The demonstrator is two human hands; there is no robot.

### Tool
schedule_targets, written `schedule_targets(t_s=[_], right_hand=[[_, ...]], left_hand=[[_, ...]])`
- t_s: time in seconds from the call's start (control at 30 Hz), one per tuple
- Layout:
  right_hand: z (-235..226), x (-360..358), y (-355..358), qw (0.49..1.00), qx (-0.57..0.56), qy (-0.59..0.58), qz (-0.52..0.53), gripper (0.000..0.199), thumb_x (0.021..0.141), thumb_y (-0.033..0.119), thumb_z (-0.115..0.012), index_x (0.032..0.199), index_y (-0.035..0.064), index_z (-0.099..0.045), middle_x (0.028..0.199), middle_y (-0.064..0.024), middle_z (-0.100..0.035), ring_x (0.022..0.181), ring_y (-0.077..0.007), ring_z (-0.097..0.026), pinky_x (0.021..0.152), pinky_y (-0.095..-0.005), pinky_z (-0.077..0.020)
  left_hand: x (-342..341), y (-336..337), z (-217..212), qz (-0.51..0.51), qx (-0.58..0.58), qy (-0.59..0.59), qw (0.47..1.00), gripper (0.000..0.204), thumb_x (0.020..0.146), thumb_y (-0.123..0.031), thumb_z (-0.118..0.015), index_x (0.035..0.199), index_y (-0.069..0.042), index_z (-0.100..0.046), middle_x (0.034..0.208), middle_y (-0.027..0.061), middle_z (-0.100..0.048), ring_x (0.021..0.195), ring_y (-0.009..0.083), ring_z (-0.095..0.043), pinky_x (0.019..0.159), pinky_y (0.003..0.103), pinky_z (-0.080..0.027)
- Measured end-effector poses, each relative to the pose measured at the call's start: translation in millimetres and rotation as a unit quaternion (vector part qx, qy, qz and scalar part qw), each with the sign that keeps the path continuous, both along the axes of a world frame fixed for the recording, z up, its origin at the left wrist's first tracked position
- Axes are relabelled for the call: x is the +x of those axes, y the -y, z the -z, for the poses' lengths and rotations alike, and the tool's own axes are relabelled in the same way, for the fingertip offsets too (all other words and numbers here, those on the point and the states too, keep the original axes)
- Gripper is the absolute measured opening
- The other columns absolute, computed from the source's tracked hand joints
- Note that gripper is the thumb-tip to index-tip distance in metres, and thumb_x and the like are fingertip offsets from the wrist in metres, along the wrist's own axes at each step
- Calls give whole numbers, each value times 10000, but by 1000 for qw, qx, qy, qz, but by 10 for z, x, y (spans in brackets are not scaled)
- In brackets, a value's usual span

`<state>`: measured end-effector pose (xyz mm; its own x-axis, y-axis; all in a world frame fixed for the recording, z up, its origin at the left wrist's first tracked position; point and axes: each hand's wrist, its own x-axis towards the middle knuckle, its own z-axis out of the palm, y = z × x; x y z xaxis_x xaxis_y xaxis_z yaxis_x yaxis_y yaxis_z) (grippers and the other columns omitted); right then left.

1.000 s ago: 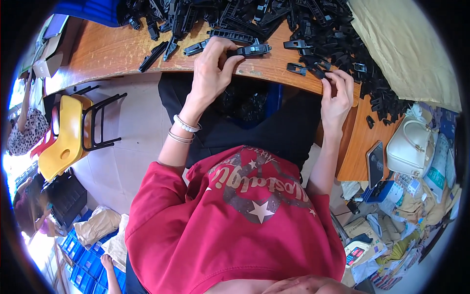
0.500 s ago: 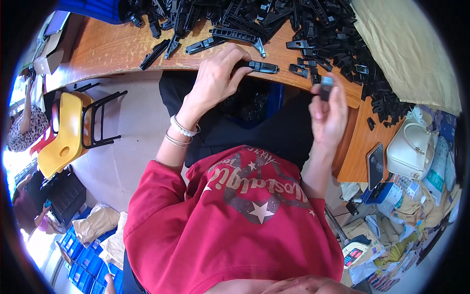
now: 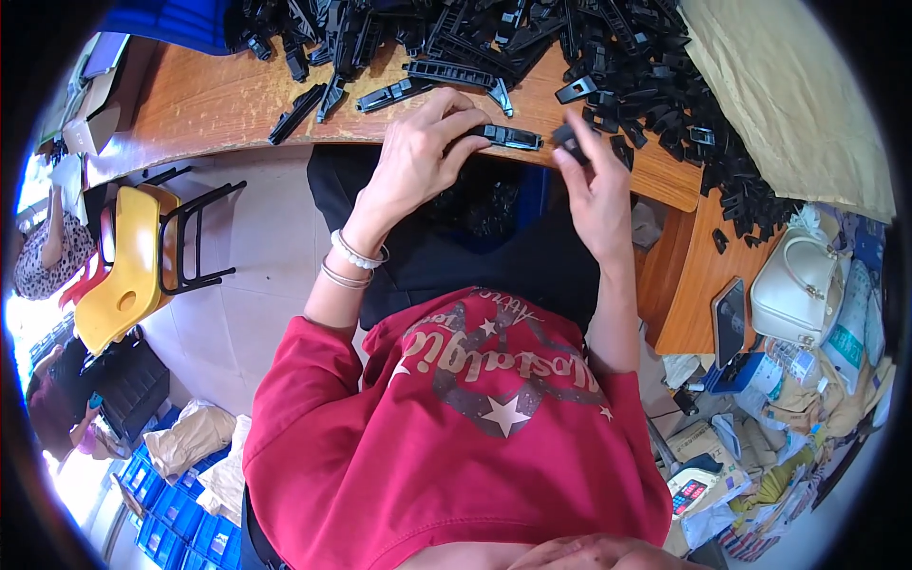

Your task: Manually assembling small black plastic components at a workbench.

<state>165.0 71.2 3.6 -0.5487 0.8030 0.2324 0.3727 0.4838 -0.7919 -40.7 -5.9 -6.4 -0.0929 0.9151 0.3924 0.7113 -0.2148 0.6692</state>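
My left hand (image 3: 418,157) grips one end of a long black plastic strip (image 3: 510,138) at the near edge of the wooden table (image 3: 209,100). My right hand (image 3: 594,185) pinches a small black plastic piece (image 3: 568,139) just to the right of the strip's free end, a little apart from it. A big heap of similar black plastic parts (image 3: 608,57) lies on the table beyond both hands. Two bracelets circle my left wrist. I wear a red shirt with a printed star.
A yellow chair (image 3: 128,266) with black legs stands at the left. Another person (image 3: 43,252) sits beyond it. A brown paper sheet (image 3: 788,95) covers the table's right part. A white handbag (image 3: 803,285), a phone (image 3: 730,318) and packets lie at the right. Blue crates (image 3: 166,527) sit lower left.
My right hand rose from the table's right edge with a small black piece and moved left toward my left hand. My left hand took hold of the long strip.
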Motion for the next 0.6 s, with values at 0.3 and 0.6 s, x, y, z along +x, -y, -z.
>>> schedule_targets(t_s=[0.3, 0.6], right_hand=[[47, -95, 15, 1000, 7, -22, -2, 291, 720, -19, -781, 998, -25, -695, 799, -97, -573, 690, -197, -573, 596, -295, -443], [130, -217, 81, 998, 15, -57, -13, 275, 699, -38, -772, 965, -17, -705, 873, -87, -580, 759, -233, -592, 678, -328, -465]], left_hand=[[-65, 1, 33, 34, -20, 41, 998, 199, 791, -47, -705, 982, -2, -672, 939, 107, -613, 826, 291, -626, 713, 359, -498], [-64, 6, 14, 67, -29, 58, 996, 216, 787, -119, -740, 958, 1, -686, 928, 108, -608, 798, 305, -627, 688, 368, -502]])
